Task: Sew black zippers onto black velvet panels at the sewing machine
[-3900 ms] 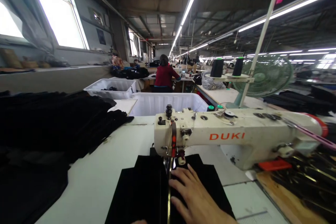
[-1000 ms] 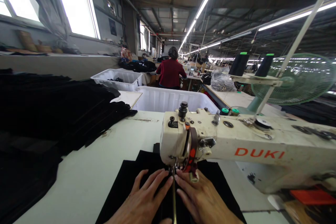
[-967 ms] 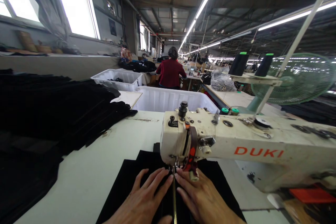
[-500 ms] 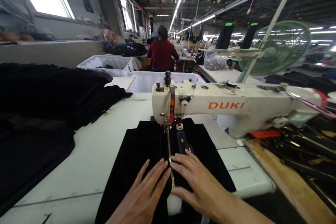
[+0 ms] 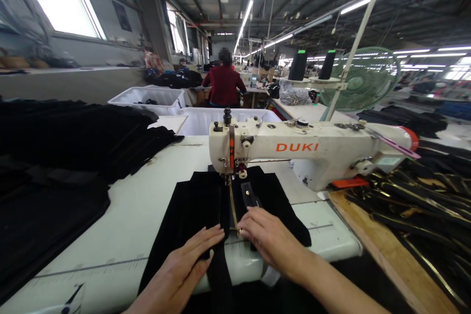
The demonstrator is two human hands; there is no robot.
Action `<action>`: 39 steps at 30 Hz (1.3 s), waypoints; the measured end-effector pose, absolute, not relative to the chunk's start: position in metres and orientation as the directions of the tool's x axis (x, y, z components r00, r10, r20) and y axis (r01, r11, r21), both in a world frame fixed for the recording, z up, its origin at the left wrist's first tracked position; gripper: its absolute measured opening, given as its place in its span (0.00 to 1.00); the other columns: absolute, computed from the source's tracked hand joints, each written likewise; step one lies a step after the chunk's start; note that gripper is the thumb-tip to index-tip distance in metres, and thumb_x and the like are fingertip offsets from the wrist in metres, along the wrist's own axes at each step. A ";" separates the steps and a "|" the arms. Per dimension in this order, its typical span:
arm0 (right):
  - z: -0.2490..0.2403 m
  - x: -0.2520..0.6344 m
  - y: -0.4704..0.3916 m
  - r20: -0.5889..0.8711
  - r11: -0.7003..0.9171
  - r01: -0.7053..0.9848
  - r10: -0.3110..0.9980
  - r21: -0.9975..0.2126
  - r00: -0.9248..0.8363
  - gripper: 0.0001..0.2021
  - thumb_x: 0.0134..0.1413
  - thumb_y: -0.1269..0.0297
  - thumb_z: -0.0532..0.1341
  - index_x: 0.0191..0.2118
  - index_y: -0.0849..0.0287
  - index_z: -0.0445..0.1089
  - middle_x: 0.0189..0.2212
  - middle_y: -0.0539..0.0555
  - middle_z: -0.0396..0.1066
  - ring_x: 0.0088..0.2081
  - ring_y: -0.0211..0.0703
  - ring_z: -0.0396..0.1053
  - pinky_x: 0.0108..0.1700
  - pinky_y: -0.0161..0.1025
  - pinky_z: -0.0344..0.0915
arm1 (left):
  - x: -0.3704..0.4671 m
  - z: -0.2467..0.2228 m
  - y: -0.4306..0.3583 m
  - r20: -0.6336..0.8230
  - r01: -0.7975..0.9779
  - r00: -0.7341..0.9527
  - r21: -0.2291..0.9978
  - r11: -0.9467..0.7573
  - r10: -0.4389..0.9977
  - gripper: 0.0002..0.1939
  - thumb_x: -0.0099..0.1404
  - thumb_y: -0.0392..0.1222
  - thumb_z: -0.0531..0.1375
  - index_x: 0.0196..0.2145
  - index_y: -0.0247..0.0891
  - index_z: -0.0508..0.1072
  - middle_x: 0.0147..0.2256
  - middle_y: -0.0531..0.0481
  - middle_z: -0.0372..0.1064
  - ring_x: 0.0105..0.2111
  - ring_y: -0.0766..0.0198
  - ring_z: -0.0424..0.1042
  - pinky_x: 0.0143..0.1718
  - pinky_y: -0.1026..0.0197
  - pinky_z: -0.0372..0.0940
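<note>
Black fabric (image 5: 195, 206) lies on the sewing table, its far part under the needle area of a white DUKI sewing machine (image 5: 257, 144). A gold-toothed zipper (image 5: 232, 203) runs from the presser foot toward me, its near end bent sideways. My left hand (image 5: 187, 260) rests on the left part of the fabric, fingers stretched out. At the zipper's near end, my right hand (image 5: 267, 235) has its fingertips closed on the zipper. Just beyond it, a small black piece with a gold stud (image 5: 248, 193) lies on the fabric.
Stacked black fabric pieces (image 5: 66, 142) cover the table's left side. Many zippers (image 5: 415, 196) lie by a wooden board (image 5: 386, 245) at right. White bins (image 5: 147, 95), thread cones (image 5: 298, 66) and a green fan (image 5: 360, 81) stand beyond. A person in dark red (image 5: 224, 86) sits ahead.
My right hand has gone from lying spread on the fabric to closing on the zipper end, which now bends sideways. The fabric has opened around the zipper, baring the table. The view has shifted slightly.
</note>
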State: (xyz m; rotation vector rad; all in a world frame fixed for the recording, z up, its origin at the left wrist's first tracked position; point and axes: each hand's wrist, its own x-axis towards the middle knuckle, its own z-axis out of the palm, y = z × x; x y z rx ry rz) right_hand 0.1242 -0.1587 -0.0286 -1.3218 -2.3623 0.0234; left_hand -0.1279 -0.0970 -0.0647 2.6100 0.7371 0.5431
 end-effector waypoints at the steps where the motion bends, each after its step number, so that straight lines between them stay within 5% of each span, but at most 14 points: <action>1: -0.025 0.125 -0.158 0.333 0.550 0.813 0.816 -0.192 -0.473 0.07 0.68 0.71 0.54 0.44 0.61 0.70 0.38 0.53 0.71 0.41 0.42 0.69 0.52 0.40 0.67 | -0.129 -0.063 -0.097 0.252 0.416 0.787 0.458 -0.786 0.563 0.23 0.75 0.39 0.50 0.65 0.52 0.59 0.63 0.54 0.61 0.62 0.58 0.59 0.58 0.51 0.60; 4: -0.029 0.121 -0.162 0.269 0.611 0.790 0.770 -0.052 -0.578 0.07 0.64 0.75 0.58 0.44 0.61 0.71 0.38 0.52 0.71 0.43 0.44 0.70 0.59 0.45 0.62 | -0.128 -0.060 -0.098 0.288 0.391 0.801 0.411 -0.823 0.524 0.24 0.74 0.36 0.50 0.65 0.51 0.60 0.62 0.53 0.61 0.62 0.58 0.59 0.59 0.50 0.59; 8: -0.053 0.111 -0.180 0.320 0.589 0.808 0.767 -0.010 -0.556 0.15 0.61 0.78 0.57 0.53 0.67 0.67 0.45 0.58 0.71 0.49 0.49 0.68 0.66 0.51 0.52 | -0.121 -0.061 -0.107 0.394 0.332 0.836 0.191 -0.924 0.382 0.34 0.66 0.26 0.51 0.67 0.42 0.55 0.63 0.48 0.61 0.64 0.58 0.57 0.62 0.49 0.55; 13: -0.061 0.104 -0.191 0.381 0.542 0.826 0.804 -0.153 -0.457 0.18 0.63 0.80 0.52 0.56 0.64 0.65 0.47 0.58 0.70 0.51 0.49 0.66 0.66 0.55 0.52 | -0.113 -0.070 -0.119 0.420 0.298 0.868 -0.016 -0.954 0.264 0.39 0.59 0.21 0.48 0.68 0.33 0.52 0.62 0.43 0.63 0.64 0.57 0.56 0.64 0.48 0.55; 19: -0.059 0.101 -0.184 0.406 0.378 0.764 0.899 -0.523 -0.167 0.09 0.59 0.71 0.65 0.44 0.54 0.73 0.38 0.50 0.70 0.43 0.42 0.69 0.63 0.53 0.56 | -0.113 -0.079 -0.118 0.429 0.275 0.872 -0.032 -0.961 0.236 0.38 0.60 0.21 0.48 0.68 0.31 0.50 0.62 0.41 0.62 0.64 0.55 0.56 0.62 0.50 0.58; 24: -0.059 0.094 -0.180 0.443 0.373 0.782 0.886 -0.500 -0.138 0.04 0.61 0.71 0.63 0.36 0.56 0.73 0.34 0.50 0.70 0.40 0.43 0.69 0.57 0.51 0.62 | -0.111 -0.070 -0.120 0.461 0.316 0.843 -0.002 -0.949 0.279 0.41 0.59 0.20 0.46 0.69 0.32 0.46 0.60 0.44 0.65 0.64 0.59 0.55 0.62 0.52 0.59; 27: -0.062 0.090 -0.179 0.473 0.397 0.804 0.865 -0.443 -0.167 0.04 0.61 0.72 0.62 0.35 0.57 0.71 0.32 0.50 0.69 0.38 0.43 0.68 0.57 0.51 0.62 | -0.112 -0.066 -0.122 0.487 0.315 0.831 -0.015 -0.949 0.268 0.38 0.59 0.21 0.47 0.67 0.30 0.53 0.59 0.44 0.67 0.65 0.59 0.54 0.63 0.54 0.57; 31: -0.069 0.091 -0.181 0.502 0.441 0.795 0.841 -0.417 -0.203 0.05 0.61 0.75 0.59 0.40 0.59 0.70 0.35 0.51 0.70 0.41 0.44 0.69 0.62 0.52 0.59 | -0.113 -0.067 -0.120 0.490 0.313 0.834 -0.041 -0.949 0.254 0.31 0.60 0.22 0.48 0.61 0.29 0.64 0.59 0.44 0.67 0.64 0.60 0.57 0.64 0.57 0.55; 39: -0.072 0.096 -0.188 0.427 0.399 0.721 0.890 -0.567 -0.158 0.19 0.58 0.78 0.61 0.53 0.54 0.68 0.42 0.53 0.69 0.46 0.44 0.70 0.65 0.57 0.54 | -0.111 -0.053 -0.118 0.353 0.255 0.918 -0.177 -0.951 0.180 0.33 0.57 0.21 0.47 0.60 0.31 0.66 0.57 0.44 0.69 0.61 0.59 0.62 0.62 0.54 0.58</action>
